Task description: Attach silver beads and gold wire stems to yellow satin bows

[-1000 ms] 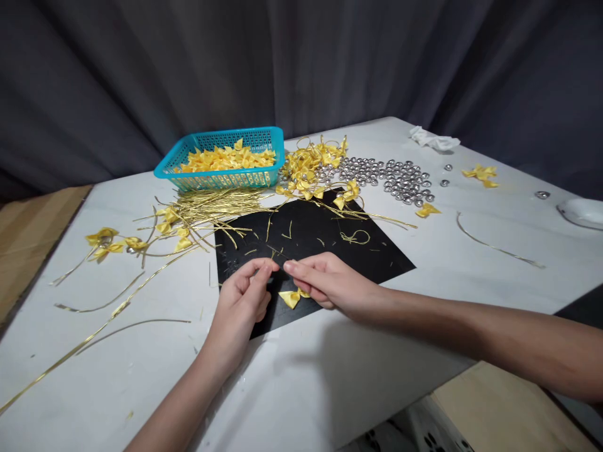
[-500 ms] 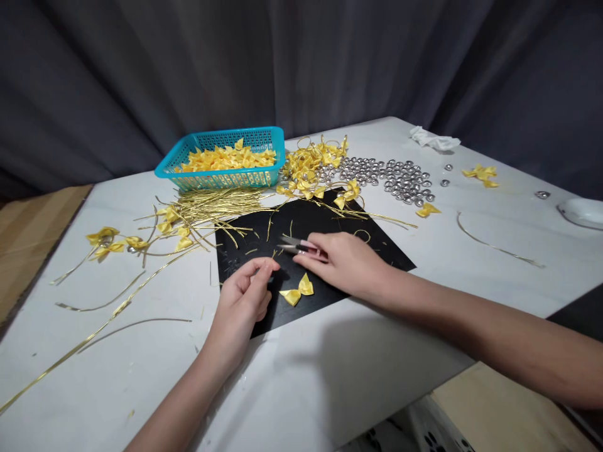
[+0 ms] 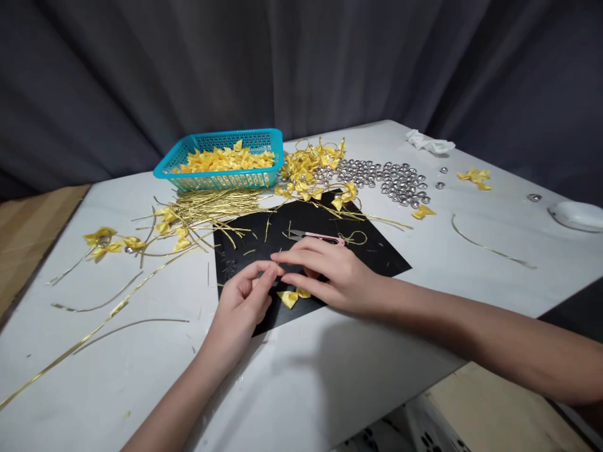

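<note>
My left hand point(image 3: 242, 300) rests on the near edge of a black mat point(image 3: 377, 254), thumb and forefinger pinched together; whatever is between them is too thin to make out. My right hand point(image 3: 330, 273) lies beside it, fingers stretched out toward that pinch and almost touching it, holding nothing I can see. A yellow ribbon bow point(image 3: 289, 297) lies on the mat just under both hands. Small pink-handled snips point(image 3: 316, 236) lie on the mat behind my right hand.
A teal basket point(image 3: 221, 181) of yellow bows stands at the back. Beside it are a bundle of gold wire ties point(image 3: 211, 207), finished bows point(image 3: 306, 166) and several silver beads point(image 3: 391, 177). Loose gold strips point(image 3: 94, 333) and bows point(image 3: 106, 242) lie left; a white dish point(image 3: 577, 215) sits right.
My right hand reached back, laid the snips on the mat, then returned to my left hand's pinch. The left hand stayed put.
</note>
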Motion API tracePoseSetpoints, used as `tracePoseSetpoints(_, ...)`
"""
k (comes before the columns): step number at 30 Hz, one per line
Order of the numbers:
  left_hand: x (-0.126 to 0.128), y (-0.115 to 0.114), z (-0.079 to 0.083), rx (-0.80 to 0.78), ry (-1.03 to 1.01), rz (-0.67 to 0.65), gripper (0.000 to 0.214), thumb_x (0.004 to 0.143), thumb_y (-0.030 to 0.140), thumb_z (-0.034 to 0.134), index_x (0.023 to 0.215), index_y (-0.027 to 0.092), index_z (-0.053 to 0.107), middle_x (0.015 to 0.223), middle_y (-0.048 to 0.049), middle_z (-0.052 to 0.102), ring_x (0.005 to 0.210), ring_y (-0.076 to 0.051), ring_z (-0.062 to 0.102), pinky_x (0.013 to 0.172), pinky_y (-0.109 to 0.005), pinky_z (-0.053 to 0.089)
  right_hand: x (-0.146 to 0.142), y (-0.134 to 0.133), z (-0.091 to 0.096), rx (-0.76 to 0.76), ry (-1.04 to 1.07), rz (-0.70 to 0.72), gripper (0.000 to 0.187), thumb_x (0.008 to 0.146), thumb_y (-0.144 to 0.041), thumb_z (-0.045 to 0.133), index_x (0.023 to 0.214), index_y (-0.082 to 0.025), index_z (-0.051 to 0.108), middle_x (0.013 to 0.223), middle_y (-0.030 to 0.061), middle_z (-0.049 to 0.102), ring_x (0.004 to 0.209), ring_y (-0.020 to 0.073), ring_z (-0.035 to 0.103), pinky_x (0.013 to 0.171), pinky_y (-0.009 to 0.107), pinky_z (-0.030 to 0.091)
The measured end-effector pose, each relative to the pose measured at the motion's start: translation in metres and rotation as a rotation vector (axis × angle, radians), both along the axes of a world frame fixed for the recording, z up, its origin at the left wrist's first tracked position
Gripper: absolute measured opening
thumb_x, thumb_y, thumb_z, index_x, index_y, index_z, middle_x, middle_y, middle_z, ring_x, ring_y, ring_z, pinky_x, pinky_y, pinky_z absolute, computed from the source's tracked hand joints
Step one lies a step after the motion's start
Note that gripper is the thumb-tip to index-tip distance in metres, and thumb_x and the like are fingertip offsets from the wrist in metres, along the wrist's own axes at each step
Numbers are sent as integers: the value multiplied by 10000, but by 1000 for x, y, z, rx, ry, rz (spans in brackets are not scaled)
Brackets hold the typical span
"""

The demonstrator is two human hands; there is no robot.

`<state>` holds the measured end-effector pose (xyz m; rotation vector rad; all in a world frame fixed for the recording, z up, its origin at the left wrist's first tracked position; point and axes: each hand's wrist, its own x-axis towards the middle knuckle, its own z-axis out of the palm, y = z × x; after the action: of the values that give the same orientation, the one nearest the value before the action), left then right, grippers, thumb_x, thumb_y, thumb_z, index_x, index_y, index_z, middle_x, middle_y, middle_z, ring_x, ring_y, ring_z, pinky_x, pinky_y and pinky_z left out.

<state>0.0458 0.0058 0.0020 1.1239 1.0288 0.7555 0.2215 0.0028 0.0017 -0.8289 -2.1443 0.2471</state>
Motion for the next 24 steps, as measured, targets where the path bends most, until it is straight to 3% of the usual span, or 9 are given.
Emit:
tracePoseSetpoints(7,0,2,0,-12,15,-73,348,751,504,629,818,171,553,444,122,211,394,-47,121,377,-209,58,5,6,2,-100,10,53,152,889,-188,520,912,-90,632,828,57,590,745,93,541,680,217,448)
tracePoseSetpoints(13,0,2,0,-26,9,-43,342,730,497,654,786,171,566,451,119,195,403,-47,119,383,-208,61,5,9,3,-233,77,37,128,876,-182,536,829,-97,620,754,25,578,615,57,477,599,187,394)
tracePoseSetpoints(24,-5,1,-2,-8,-26,-38,355,757,478,642,865,142,681,460,108,179,422,-50,115,401,-202,65,4,11,-6,-181,-78,-55,165,924,-213,443,823,-119,533,774,28,536,693,90,480,658,218,393)
